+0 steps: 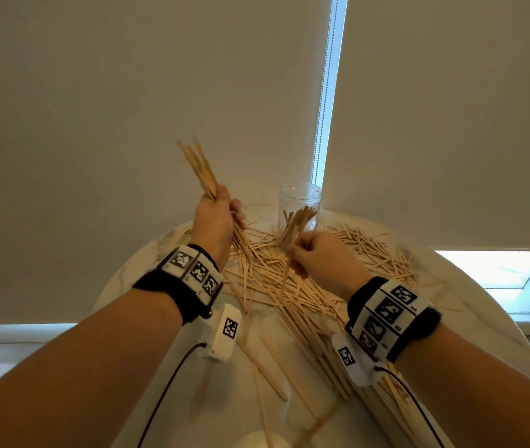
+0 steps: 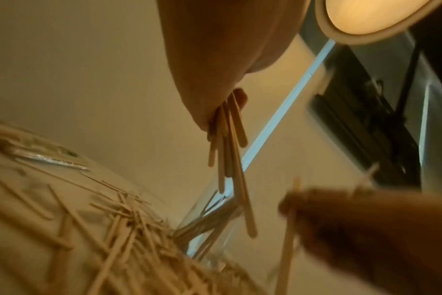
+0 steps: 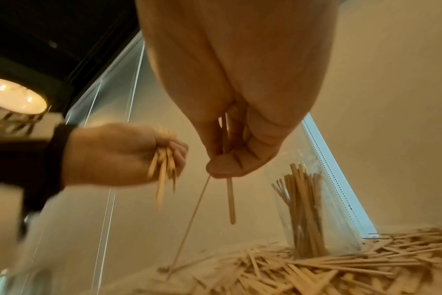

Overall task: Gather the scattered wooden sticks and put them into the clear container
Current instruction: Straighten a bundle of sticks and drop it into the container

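Many wooden sticks (image 1: 289, 286) lie scattered over a round marble table (image 1: 470, 305). A clear container (image 1: 299, 208) stands at the table's far edge with several sticks upright inside; the right wrist view shows the container (image 3: 305, 209) too. My left hand (image 1: 221, 215) is raised left of the container and grips a bundle of sticks (image 1: 200, 169) that fans upward, the bundle's lower ends (image 2: 227, 151) hanging below the fist. My right hand (image 1: 308, 253) hovers just in front of the container and pinches a few sticks (image 3: 228, 191) that hang down.
Roller blinds (image 1: 127, 108) hang close behind the table, with a bright window strip (image 1: 325, 92) and bead chain between them. A round pale object (image 1: 260, 439) sits at the near table edge. Cables run from both wrist devices.
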`<action>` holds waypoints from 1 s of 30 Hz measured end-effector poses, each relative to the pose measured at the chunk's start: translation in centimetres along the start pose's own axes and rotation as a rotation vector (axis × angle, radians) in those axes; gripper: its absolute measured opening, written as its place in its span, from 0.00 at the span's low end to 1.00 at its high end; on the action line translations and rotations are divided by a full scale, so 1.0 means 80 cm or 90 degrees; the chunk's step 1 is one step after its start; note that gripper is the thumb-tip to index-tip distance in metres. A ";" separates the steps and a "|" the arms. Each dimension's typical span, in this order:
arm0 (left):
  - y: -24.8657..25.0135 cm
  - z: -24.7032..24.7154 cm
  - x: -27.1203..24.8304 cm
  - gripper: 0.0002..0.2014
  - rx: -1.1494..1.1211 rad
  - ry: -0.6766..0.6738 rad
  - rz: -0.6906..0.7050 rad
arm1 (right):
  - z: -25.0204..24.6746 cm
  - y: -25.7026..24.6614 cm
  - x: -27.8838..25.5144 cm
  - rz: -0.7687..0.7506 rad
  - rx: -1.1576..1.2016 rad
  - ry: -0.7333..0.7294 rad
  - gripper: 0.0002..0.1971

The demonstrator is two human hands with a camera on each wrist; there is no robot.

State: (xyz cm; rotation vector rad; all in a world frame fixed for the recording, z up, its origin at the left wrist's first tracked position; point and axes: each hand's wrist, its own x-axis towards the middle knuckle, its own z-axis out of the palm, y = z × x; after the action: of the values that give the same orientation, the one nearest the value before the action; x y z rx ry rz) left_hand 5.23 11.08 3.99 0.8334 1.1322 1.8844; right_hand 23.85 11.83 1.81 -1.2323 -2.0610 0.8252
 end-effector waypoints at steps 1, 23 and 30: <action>-0.008 0.002 -0.009 0.11 0.058 -0.038 -0.023 | -0.002 -0.005 0.003 -0.005 0.051 0.026 0.13; -0.069 0.032 -0.078 0.15 0.430 -0.409 0.048 | -0.061 -0.046 0.027 -0.025 -0.076 0.101 0.21; -0.062 0.038 -0.074 0.19 0.478 -0.388 0.079 | -0.054 -0.036 0.033 -0.045 -0.303 0.101 0.24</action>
State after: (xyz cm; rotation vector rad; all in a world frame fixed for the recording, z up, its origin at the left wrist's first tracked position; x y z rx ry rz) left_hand 12.00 8.74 -0.13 1.7736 1.3943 1.1115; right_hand 24.45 13.99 7.18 -1.4052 -2.2229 0.1943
